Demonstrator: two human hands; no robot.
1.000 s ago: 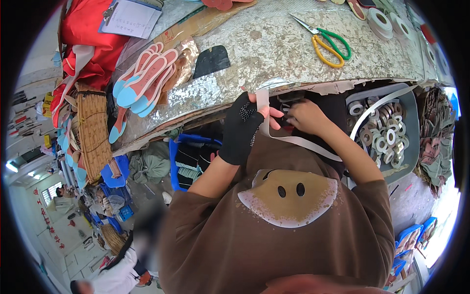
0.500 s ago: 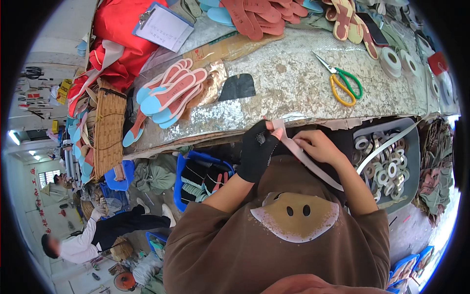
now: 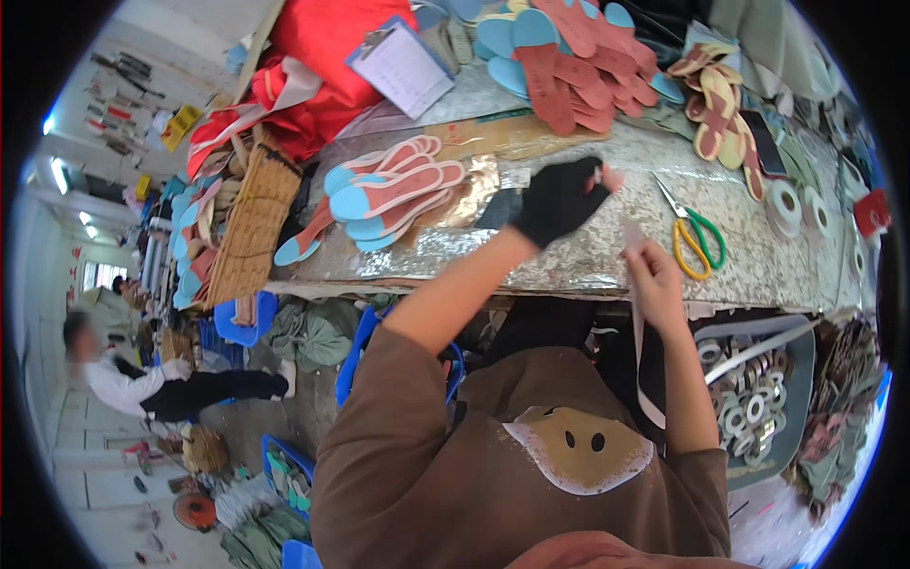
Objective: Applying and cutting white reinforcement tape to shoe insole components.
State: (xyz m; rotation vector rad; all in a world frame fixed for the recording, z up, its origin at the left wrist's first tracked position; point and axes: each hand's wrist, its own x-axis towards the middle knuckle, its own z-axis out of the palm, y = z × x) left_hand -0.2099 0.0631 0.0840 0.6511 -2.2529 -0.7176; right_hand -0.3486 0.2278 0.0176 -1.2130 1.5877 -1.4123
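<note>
Pale tape strip [image 3: 639, 356] runs lengthwise from the worktop's [image 3: 592, 261] front edge toward the person, its short upper end poking past the fingertips toward the far edge, the rest dropping over the front edge and bowing out to the right; from where I stand, I lose it beside the right forearm. The right hand [image 3: 656, 278] has it pinched between thumb and fingers just above that front edge, knuckles to the right, the forearm coming almost straight up beneath. Farther in over the worktop, the left hand [image 3: 567, 201], in a black glove with bare fingertips, is bent over at the end of a forearm slanting up and to the right. Its fingers look curled, but they're blurred, and I can't tell whether they are closed on anything. Just right of the right hand lie scissors [image 3: 697, 237] with one green and one yellow handle, blades toward the far edge. A stack of pink-and-blue insoles [image 3: 403, 190] lies toward the worktop's left end. Below the front edge, on the right, sits a grey bin [image 3: 801, 379] holding small tape rolls [image 3: 755, 408].
</note>
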